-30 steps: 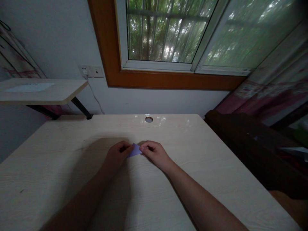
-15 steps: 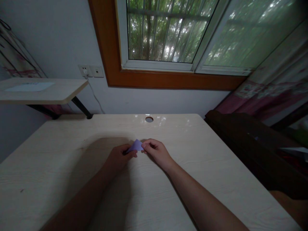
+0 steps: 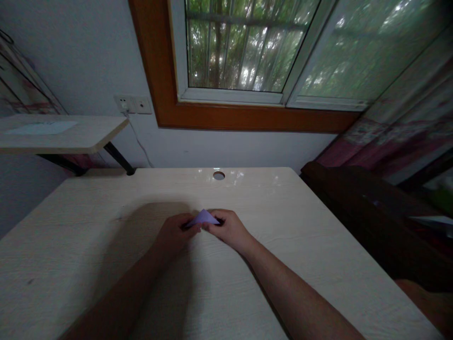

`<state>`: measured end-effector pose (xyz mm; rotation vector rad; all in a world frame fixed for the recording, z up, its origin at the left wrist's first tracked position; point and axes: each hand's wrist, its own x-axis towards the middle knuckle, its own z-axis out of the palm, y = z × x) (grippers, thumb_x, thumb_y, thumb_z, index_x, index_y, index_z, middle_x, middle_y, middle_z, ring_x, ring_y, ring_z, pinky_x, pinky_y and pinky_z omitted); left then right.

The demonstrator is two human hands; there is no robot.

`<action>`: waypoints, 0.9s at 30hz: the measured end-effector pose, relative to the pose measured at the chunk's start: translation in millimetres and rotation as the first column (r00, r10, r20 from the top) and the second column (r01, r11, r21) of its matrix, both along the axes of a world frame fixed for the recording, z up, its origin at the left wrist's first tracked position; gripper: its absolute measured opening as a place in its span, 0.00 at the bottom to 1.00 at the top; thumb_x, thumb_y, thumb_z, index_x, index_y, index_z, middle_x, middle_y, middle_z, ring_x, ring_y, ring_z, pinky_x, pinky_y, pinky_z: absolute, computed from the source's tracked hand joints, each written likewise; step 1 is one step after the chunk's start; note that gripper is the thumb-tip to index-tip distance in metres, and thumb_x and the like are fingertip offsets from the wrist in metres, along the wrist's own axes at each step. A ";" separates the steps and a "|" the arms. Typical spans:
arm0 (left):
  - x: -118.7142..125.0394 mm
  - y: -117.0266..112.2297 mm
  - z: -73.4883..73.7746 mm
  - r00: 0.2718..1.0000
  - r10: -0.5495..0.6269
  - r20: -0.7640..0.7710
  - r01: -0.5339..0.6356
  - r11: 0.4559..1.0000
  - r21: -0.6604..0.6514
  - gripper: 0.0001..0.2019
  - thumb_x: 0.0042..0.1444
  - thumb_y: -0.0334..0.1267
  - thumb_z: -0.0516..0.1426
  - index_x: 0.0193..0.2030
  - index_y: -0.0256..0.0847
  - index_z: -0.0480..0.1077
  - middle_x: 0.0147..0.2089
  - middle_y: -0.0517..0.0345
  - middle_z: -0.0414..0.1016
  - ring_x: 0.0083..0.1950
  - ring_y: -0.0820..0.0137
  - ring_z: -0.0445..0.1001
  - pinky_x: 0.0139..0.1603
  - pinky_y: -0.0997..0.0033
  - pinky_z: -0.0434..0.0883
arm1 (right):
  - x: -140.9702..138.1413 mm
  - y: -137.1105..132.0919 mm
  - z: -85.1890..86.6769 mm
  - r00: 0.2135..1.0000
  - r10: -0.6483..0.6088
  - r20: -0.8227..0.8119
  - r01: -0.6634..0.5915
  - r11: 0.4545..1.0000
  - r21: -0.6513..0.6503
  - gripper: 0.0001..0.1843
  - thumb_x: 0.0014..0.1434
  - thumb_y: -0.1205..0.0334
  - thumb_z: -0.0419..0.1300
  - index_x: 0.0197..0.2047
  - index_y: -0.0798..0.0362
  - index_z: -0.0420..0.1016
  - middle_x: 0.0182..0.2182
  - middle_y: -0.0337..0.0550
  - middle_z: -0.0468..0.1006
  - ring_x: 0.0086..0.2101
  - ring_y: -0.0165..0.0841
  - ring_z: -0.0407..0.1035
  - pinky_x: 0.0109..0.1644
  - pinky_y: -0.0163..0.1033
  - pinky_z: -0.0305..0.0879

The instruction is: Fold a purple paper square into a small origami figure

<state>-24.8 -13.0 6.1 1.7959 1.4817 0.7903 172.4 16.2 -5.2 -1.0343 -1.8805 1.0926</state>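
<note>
Between my two hands is a small piece of purple folded paper (image 3: 204,217), its point facing away from me and its outline a low triangle. My left hand (image 3: 176,231) pinches the left corner, thumb along the near edge. On the other side my right hand (image 3: 230,227) grips the right corner, with its thumb at the near edge close to my left thumb. The fingers behind the paper are partly hidden. Both hands are low over the pale wooden desk (image 3: 226,293), towards its far side.
A round cable hole (image 3: 219,175) lies near the desk's back edge. At the left, a raised shelf (image 3: 106,126) on black legs holds a sheet of paper (image 3: 42,127). A dark wooden piece of furniture (image 3: 354,222) stands along the right side, below a curtain (image 3: 371,137).
My right hand has shifted its grip on the purple paper, with its thumb now lower along the near edge. The paper looks wider and flatter. My left hand has hardly moved.
</note>
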 end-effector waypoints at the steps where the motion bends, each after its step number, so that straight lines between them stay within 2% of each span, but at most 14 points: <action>1: 0.3 -0.4 1.4 1.000 0.013 0.008 -0.013 1.000 -0.001 0.11 0.55 0.45 0.58 0.31 0.39 0.75 0.27 0.62 0.73 0.30 0.71 0.68 0.31 0.74 0.60 | -0.5 -0.2 -0.5 1.000 -0.018 -0.016 0.018 1.000 -0.001 0.06 0.54 0.61 0.63 0.28 0.54 0.77 0.23 0.35 0.70 0.26 0.27 0.62 0.31 0.32 0.56; 4: -0.6 -0.9 3.3 0.997 0.055 0.055 -0.055 0.998 -0.006 0.12 0.55 0.45 0.58 0.30 0.39 0.75 0.26 0.62 0.72 0.29 0.72 0.67 0.31 0.74 0.60 | -1.6 -0.2 -1.9 0.992 -0.075 -0.102 0.069 0.996 -0.063 0.07 0.54 0.60 0.63 0.30 0.54 0.78 0.25 0.37 0.74 0.26 0.29 0.64 0.32 0.33 0.58; 8: -3.8 0.5 0.4 0.983 0.124 0.134 -0.123 0.992 -0.013 0.13 0.55 0.46 0.58 0.30 0.39 0.75 0.27 0.61 0.74 0.30 0.71 0.68 0.32 0.74 0.61 | -0.4 2.9 -2.2 0.945 -0.226 -0.236 0.184 0.965 -0.187 0.07 0.50 0.60 0.64 0.31 0.54 0.79 0.26 0.40 0.77 0.27 0.30 0.67 0.33 0.35 0.61; 12: -4.8 1.6 -0.7 0.963 0.177 0.204 -0.174 0.984 -0.035 0.14 0.55 0.47 0.57 0.30 0.39 0.74 0.29 0.59 0.75 0.32 0.69 0.70 0.33 0.74 0.62 | 3.2 7.3 -0.1 0.886 -0.374 -0.273 0.321 0.922 -0.217 0.06 0.49 0.61 0.63 0.30 0.55 0.79 0.26 0.40 0.77 0.27 0.30 0.66 0.34 0.35 0.61; 14: -4.5 1.5 0.0 0.958 0.193 0.211 -0.186 0.981 -0.049 0.14 0.55 0.48 0.57 0.30 0.39 0.74 0.29 0.59 0.76 0.32 0.68 0.71 0.33 0.73 0.63 | 3.9 7.5 1.2 0.873 -0.398 -0.282 0.344 0.912 -0.224 0.07 0.51 0.60 0.63 0.31 0.55 0.79 0.26 0.40 0.77 0.28 0.31 0.66 0.35 0.35 0.61; 16: -4.0 1.4 0.5 0.965 0.182 0.189 -0.176 0.983 -0.046 0.13 0.55 0.47 0.57 0.30 0.39 0.74 0.29 0.59 0.76 0.33 0.68 0.71 0.34 0.73 0.64 | 3.2 5.8 2.4 0.890 -0.351 -0.292 0.299 0.932 -0.207 0.09 0.54 0.58 0.63 0.33 0.54 0.79 0.29 0.41 0.78 0.30 0.31 0.68 0.37 0.36 0.62; 19: -3.2 1.4 0.0 0.980 0.125 0.154 -0.123 0.992 -0.020 0.13 0.56 0.47 0.57 0.32 0.39 0.74 0.30 0.60 0.76 0.33 0.69 0.71 0.34 0.73 0.64 | 1.1 1.4 3.9 0.952 -0.180 -0.247 0.154 0.981 -0.120 0.12 0.56 0.55 0.63 0.40 0.53 0.79 0.33 0.42 0.79 0.32 0.32 0.69 0.38 0.35 0.63; 23: -1.4 1.4 -1.5 0.995 0.065 0.078 -0.065 0.998 0.001 0.12 0.56 0.46 0.57 0.32 0.39 0.74 0.28 0.61 0.73 0.30 0.70 0.69 0.32 0.74 0.62 | 0.7 -2.9 5.5 0.997 0.011 -0.074 -0.010 1.000 0.019 0.12 0.62 0.55 0.60 0.33 0.53 0.80 0.29 0.40 0.77 0.30 0.30 0.68 0.35 0.34 0.60; 27: -0.4 1.0 -3.5 1.000 0.022 -0.013 -0.021 0.998 0.066 0.12 0.56 0.45 0.57 0.31 0.39 0.73 0.27 0.62 0.71 0.30 0.71 0.68 0.32 0.73 0.61 | 1.2 -4.0 5.2 0.998 0.055 -0.024 -0.053 0.995 0.086 0.13 0.63 0.56 0.59 0.32 0.53 0.79 0.28 0.40 0.77 0.29 0.29 0.67 0.34 0.34 0.59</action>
